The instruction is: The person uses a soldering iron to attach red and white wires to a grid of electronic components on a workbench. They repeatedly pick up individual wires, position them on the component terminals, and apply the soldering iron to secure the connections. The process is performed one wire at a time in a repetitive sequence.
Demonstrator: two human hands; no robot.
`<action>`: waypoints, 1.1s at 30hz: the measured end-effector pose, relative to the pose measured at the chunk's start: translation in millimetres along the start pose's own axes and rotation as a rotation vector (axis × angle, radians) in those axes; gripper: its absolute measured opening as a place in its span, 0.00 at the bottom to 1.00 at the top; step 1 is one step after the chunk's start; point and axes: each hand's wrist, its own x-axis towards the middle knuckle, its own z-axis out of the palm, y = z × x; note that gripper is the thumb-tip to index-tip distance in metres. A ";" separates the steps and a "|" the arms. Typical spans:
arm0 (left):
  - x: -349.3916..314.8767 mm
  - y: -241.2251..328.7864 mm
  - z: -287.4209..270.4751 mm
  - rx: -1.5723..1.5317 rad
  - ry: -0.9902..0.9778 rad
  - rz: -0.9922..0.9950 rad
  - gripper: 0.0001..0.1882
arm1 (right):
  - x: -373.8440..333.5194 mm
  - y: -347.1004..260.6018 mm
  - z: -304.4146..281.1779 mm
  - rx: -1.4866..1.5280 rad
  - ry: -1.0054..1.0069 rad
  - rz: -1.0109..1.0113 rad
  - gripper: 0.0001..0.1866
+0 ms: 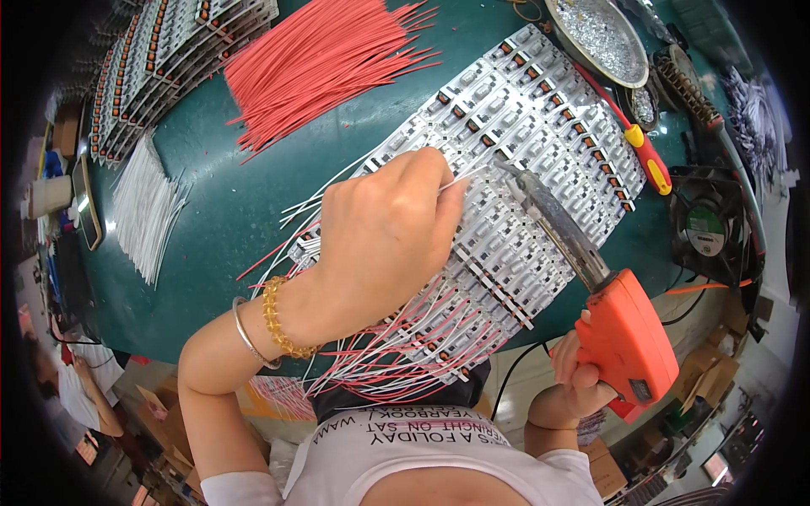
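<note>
My left hand (392, 228) is over the panel of small circuit boards (498, 110), its thumb and forefinger pinched on a thin white wire (469, 175). The wire sticks out to the right, toward the dark tip of a red soldering gun (633, 337). Whether wire and tip touch the board I cannot tell. Wrapped round the gun's handle is my right hand (575, 371). Red and white wires (405, 346) hang from the panel's near-left part, and other loose wires lie under my left wrist. Rows of black and orange parts run across the boards.
Red wires (321, 59) lie bundled at the far side of the green table (202, 228), with white wires (152, 207) at left. Stacked panels (169, 76) stand far left. At right are a metal bowl of shiny bits (599, 38), a red-yellow screwdriver (648, 158) and a black fan (709, 228).
</note>
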 end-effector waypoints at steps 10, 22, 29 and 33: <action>1.3 -0.6 0.8 -0.179 0.064 0.066 0.05 | 3.9 -13.9 7.8 0.094 -0.009 0.058 0.42; 2.4 6.0 5.2 -0.031 -0.007 0.040 0.06 | -14.4 21.6 -34.0 -0.165 -0.175 -0.095 0.41; 0.5 6.1 6.9 0.008 0.043 0.091 0.06 | -25.4 12.0 -29.1 -0.195 -0.083 0.127 0.40; 1.3 6.6 9.5 0.004 0.050 0.120 0.07 | -11.0 6.1 -10.9 -0.007 -0.059 0.010 0.40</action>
